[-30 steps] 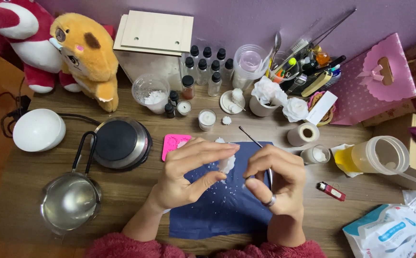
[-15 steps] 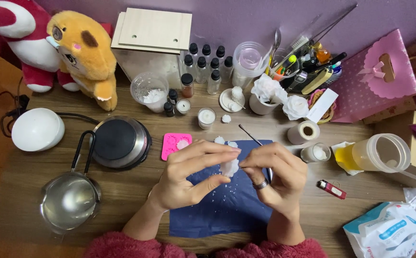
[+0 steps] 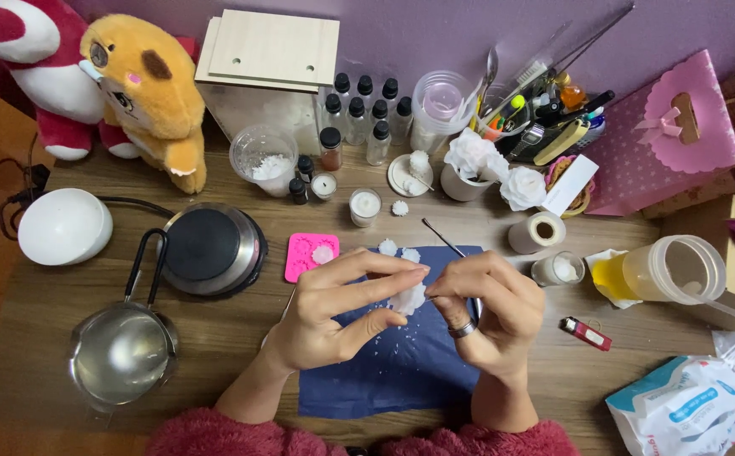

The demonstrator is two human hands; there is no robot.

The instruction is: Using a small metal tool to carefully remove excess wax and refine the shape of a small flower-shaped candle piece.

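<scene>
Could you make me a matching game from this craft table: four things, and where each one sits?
Things:
1. white wax flower
2. pink mould
3. small pan
4. red lighter

Places:
A. front left, beside the hotplate
B. pinched between both hands
C. right of the blue cloth
D. just left of the blue cloth's top edge

Pairs: 1-B, 2-D, 3-A, 4-C

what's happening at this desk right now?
A person holds a small white wax flower between the fingertips of the left hand and right hand, above a dark blue cloth flecked with white crumbs. The right hand also grips a thin metal tool. A pink mould lies beside the cloth.
</scene>
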